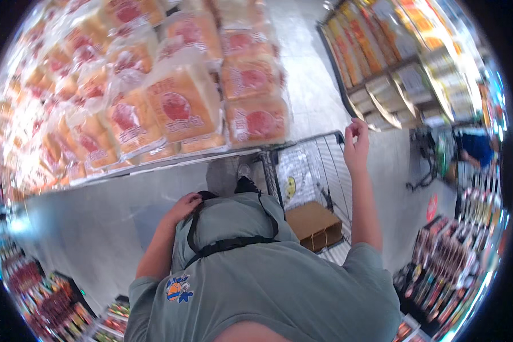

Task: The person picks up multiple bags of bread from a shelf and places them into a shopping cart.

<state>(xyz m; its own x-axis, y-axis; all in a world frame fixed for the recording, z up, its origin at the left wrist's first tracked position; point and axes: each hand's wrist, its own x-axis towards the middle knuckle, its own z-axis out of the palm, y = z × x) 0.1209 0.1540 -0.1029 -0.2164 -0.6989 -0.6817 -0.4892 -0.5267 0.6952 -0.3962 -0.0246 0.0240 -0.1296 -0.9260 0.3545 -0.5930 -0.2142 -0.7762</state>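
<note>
My right hand [356, 143] is raised above the far right corner of a wire shopping cart [331, 156], its fingers loosely curled and nothing visible in them. Inside the cart lie a brown paper bag [310, 218] with cord handles and a shiny plastic package [301, 171] with a yellow mark. At my waist, my left hand [187, 206] touches the front of my green shirt [239, 222] beside a black strap [192, 233]; its fingertips are partly hard to make out. Ahead stands a display of bagged bread loaves [179, 107], apart from both hands.
The bread display's front edge [166, 163] runs close before me, meeting the cart's left side. A shelf unit of packaged goods [393, 64] stands beyond the aisle at upper right. A person [474, 147] is at the far right. Stocked racks [436, 260] line the lower right.
</note>
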